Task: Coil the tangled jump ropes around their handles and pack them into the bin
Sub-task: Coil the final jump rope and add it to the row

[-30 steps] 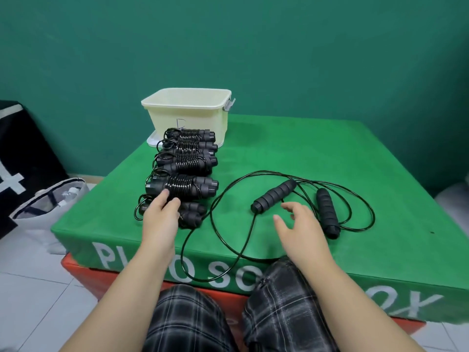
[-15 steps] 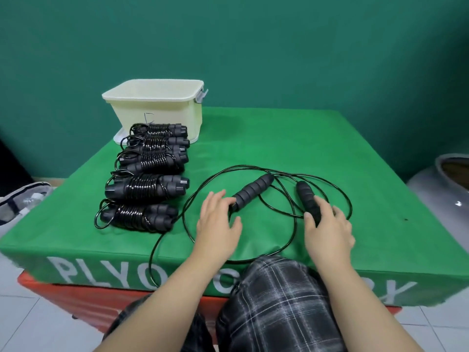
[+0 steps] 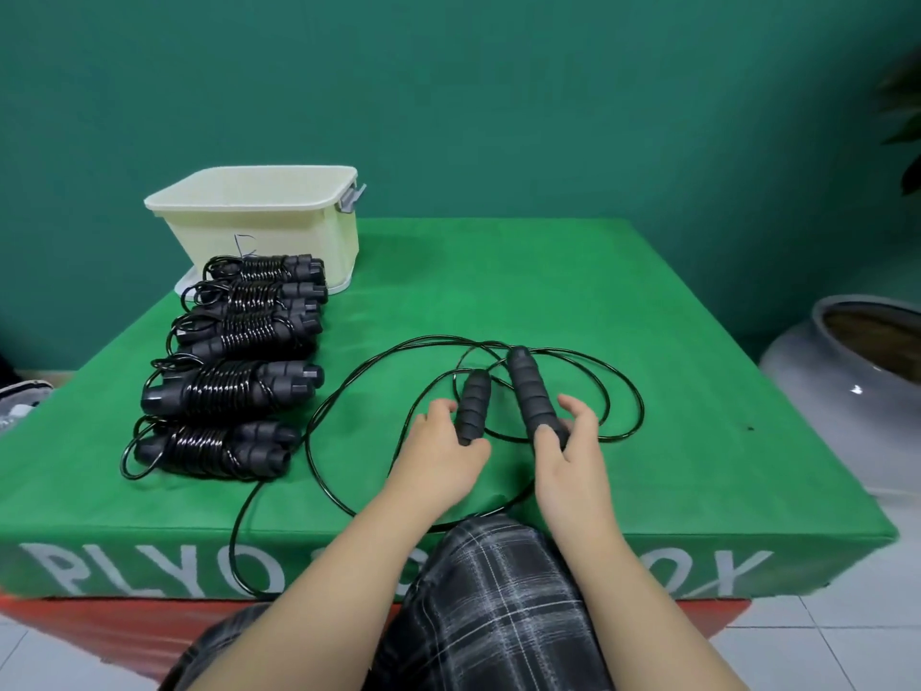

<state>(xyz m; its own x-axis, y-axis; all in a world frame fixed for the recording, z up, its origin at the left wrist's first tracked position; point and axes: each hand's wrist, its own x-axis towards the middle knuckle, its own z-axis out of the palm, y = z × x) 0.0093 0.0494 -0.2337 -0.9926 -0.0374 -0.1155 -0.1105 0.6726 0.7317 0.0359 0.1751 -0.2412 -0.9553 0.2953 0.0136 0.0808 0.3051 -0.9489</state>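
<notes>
A loose black jump rope [image 3: 618,386] lies in loops on the green box top [image 3: 498,271]; one strand hangs over the front edge. My left hand [image 3: 443,448] grips the near end of its left foam handle [image 3: 473,401]. My right hand [image 3: 570,441] grips the near end of the right foam handle [image 3: 531,391]. Both handles point away from me, close together, slightly raised. Several coiled jump ropes [image 3: 224,386] lie in a row along the left side. The cream bin [image 3: 259,211] stands behind that row at the back left.
A grey ceramic pot [image 3: 847,381] stands on the floor to the right of the box. My knees in checked trousers [image 3: 498,605] press against the front edge. A bag [image 3: 20,401] sits on the floor at the far left.
My left hand left the coiled ropes and moved right to the left handle. My right hand took the right handle. Both handles have been drawn together and turned to point away from me.
</notes>
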